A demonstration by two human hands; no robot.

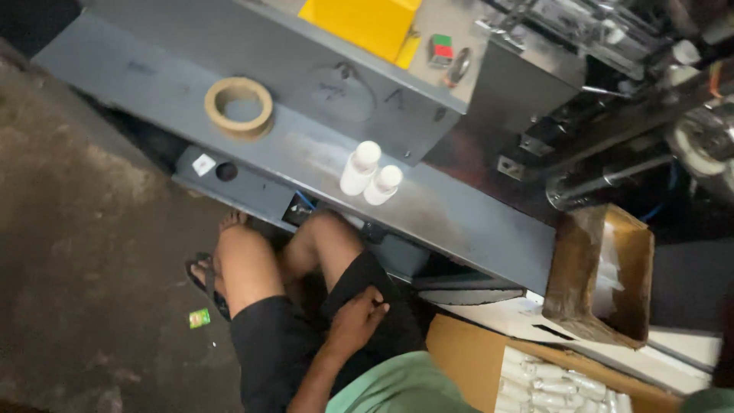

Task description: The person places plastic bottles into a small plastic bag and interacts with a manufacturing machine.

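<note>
Right hand out of frame. Left hand (357,315) fingertips curl under, hidden against shorts. Carton of white rolls (554,382) cut by bottom edge. Machinery (650,46) top right blurred.
</note>
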